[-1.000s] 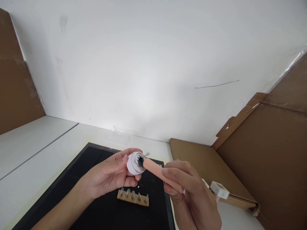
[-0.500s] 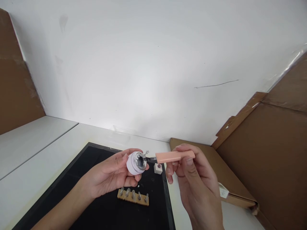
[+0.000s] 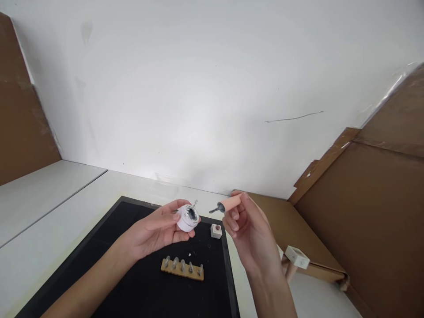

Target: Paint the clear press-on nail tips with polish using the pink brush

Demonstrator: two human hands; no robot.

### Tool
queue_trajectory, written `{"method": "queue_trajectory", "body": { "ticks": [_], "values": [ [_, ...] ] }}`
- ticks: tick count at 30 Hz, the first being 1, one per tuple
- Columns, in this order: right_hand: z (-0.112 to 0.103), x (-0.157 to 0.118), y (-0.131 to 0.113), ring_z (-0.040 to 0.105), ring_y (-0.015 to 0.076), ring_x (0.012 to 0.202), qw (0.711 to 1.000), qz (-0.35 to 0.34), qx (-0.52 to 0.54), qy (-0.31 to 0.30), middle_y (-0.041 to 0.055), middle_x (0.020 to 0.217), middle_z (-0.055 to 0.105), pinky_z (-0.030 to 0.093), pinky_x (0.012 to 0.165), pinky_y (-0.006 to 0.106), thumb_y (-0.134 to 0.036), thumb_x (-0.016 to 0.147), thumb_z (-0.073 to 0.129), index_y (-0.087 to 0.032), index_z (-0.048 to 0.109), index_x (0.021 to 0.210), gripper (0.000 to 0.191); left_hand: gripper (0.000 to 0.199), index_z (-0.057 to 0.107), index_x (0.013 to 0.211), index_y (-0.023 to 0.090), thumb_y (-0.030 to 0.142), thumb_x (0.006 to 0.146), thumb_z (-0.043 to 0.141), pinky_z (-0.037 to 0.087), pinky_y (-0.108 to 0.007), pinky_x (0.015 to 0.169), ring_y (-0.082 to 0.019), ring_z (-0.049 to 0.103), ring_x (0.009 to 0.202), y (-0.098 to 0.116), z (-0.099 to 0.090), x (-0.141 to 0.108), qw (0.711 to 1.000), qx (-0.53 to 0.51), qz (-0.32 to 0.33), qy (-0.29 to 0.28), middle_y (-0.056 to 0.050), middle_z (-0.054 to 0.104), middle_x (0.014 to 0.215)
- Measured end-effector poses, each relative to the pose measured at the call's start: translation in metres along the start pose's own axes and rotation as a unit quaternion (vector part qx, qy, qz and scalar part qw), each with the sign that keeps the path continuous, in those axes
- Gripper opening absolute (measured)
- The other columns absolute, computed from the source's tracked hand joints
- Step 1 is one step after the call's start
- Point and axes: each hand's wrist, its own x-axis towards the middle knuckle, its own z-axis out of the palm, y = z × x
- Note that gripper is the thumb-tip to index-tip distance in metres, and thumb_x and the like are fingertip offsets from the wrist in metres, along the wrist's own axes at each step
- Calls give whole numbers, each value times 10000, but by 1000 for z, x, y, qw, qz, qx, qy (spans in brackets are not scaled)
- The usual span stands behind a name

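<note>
My left hand [image 3: 159, 227] is closed around a small white jar [image 3: 187, 223], its mouth tipped toward me and to the right. Torn foil rings the opening, with a scrap sticking up, and something dark grey shows inside. Between the thumb and fingers of my right hand [image 3: 250, 229] is a peach-coloured nail polish brush [image 3: 231, 202]. Its bristle end, coated dark, points left and stands in the air apart from the jar. Below the hands, a tan strip [image 3: 183, 274] bearing several clear nail tips [image 3: 183, 265] lies on the black mat [image 3: 132, 296].
A small white cube [image 3: 216, 231] with a dark pinkish spot on top sits at the mat's right edge. To the right, a peach bottle with a white block-shaped part [image 3: 297, 257] stands before a flat cardboard box [image 3: 308, 234]. Cardboard walls [image 3: 380, 190] flank both sides.
The brush has come out of the jar's mouth and moved up and right, turning so its bristle end shows. My right hand has shifted left and up, uncovering the bottle behind it.
</note>
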Motion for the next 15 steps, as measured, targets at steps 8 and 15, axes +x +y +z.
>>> {"method": "queue_trajectory", "body": {
  "ticks": [8, 15],
  "values": [
    [-35, 12, 22, 358, 38, 401, 996, 84, -9, 24, -84, 523, 450, 273, 320, 141, -315, 569, 827, -183, 480, 618, 374, 405, 505, 926, 195, 147, 632, 780, 434, -239, 738, -109, 584, 783, -51, -43, 21, 973, 204, 17, 108, 18, 539, 884],
    [-81, -13, 47, 359, 44, 420, 991, 108, -65, 51, -87, 529, 398, 297, 359, 153, -361, 605, 822, -157, 605, 744, 329, 488, 505, 1066, 187, 135, 626, 710, 421, -290, 741, -173, 561, 853, -85, -95, 9, 915, 365, 34, 168, -30, 555, 973]
  ]
}}
